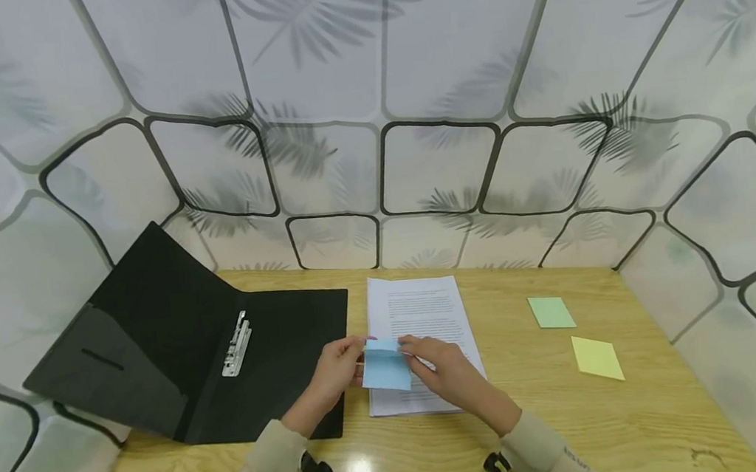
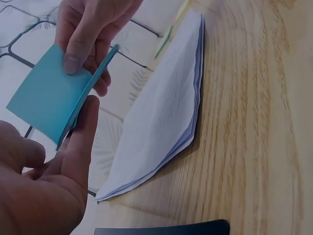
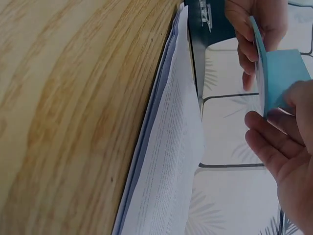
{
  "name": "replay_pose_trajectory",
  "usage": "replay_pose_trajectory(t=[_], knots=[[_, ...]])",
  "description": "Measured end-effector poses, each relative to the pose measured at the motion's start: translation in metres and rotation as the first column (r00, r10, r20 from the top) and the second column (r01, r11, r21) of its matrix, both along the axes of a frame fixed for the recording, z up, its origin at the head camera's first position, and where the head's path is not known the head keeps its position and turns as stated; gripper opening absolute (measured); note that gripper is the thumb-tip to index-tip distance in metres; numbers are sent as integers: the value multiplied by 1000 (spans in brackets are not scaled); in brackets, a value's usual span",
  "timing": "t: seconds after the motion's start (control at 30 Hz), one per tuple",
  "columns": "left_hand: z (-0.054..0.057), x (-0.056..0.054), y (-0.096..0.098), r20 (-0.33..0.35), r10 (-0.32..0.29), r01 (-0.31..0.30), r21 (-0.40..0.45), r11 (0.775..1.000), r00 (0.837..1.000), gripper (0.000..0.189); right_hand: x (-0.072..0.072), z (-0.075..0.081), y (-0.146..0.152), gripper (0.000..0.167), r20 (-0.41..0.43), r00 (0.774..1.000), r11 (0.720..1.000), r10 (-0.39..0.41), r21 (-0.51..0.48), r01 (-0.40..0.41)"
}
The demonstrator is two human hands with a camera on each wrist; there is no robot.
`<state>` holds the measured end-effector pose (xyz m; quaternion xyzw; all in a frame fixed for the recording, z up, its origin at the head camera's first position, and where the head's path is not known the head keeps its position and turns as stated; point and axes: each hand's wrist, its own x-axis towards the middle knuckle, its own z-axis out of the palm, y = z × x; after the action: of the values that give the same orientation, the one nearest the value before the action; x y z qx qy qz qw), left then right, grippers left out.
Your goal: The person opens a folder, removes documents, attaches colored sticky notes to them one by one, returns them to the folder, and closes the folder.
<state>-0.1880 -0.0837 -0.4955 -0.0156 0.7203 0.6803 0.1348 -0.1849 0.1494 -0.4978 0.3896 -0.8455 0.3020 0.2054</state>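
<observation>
A pad of blue sticky notes (image 1: 387, 374) is held between both hands, over a stack of printed paper (image 1: 423, 299). My left hand (image 1: 333, 376) grips the pad by its left side. In the left wrist view, the top blue sheet (image 2: 46, 93) stands away at an angle from the thin pad (image 2: 80, 107). The thumb and fingers of my right hand (image 1: 452, 378) pinch that sheet. From the right wrist, the pad (image 3: 261, 63) appears edge-on, with the left hand (image 3: 269, 22) behind it and the right hand (image 3: 293, 152) at the lifted sheet.
To the left lies an open black folder (image 1: 292, 324) with a metal clip (image 1: 236, 347) inside; its cover leans up toward the patterned wall (image 1: 333, 173). A green sticky note pad (image 1: 551, 312) and a yellow one (image 1: 597, 358) sit at the right on the wooden table (image 1: 517, 314).
</observation>
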Motion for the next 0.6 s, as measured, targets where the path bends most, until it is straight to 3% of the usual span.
replay_pose_trajectory(t=[0.13,0.23,0.37,0.6], knots=[[1,0,-4,83,-79,61,198,978,993,48,-2,1,-1,19,19,997,995,-73,-59,74],[-2,2,-8,77,-166,141,262,955,983,56,-2,3,-1,13,68,990,988,-124,-80,130],[-6,5,-10,31,-226,214,209,954,974,60,-2,4,-2,10,102,984,982,-146,-105,156],[-5,9,-7,-49,-214,217,73,973,976,60,-5,2,-4,7,130,969,969,-210,-104,224]])
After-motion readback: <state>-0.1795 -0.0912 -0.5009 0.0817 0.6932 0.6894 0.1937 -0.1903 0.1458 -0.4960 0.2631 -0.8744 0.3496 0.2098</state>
